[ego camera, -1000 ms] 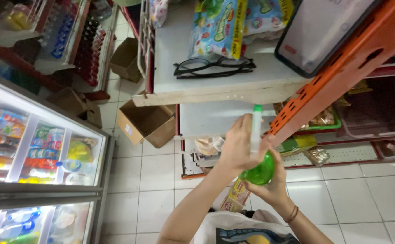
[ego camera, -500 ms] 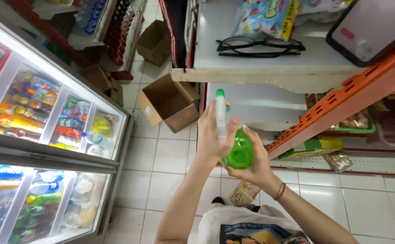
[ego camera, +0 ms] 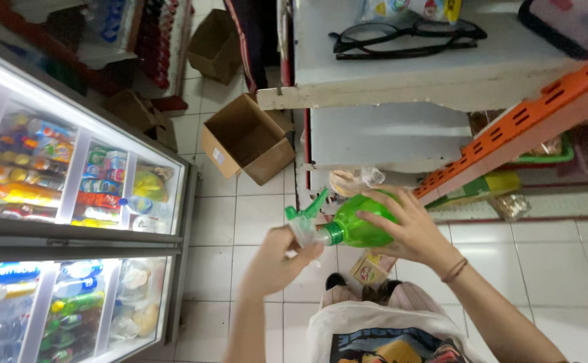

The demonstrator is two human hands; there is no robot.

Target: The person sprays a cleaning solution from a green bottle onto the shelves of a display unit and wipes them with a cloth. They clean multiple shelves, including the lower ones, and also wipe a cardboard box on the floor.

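Right hand (ego camera: 411, 232) is gripping the green spray bottle (ego camera: 361, 225), lying sideways, nozzle pointing left; left hand (ego camera: 282, 259) is pinching its trigger head (ego camera: 305, 218).

open cardboard box (ego camera: 247, 140), black glasses (ego camera: 408, 38) on white shelf (ego camera: 442, 77), drinks fridge (ego camera: 72, 202)

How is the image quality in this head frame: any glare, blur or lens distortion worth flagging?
Head view: the lit drinks cooler glows bright, its top edge nearly washed out; wide-angle distortion bends the shelf edges and the orange shelf rail; the left hand and the sprayer end of the green spray bottle are slightly soft with motion; the right hand and the eyeglasses read sharper.
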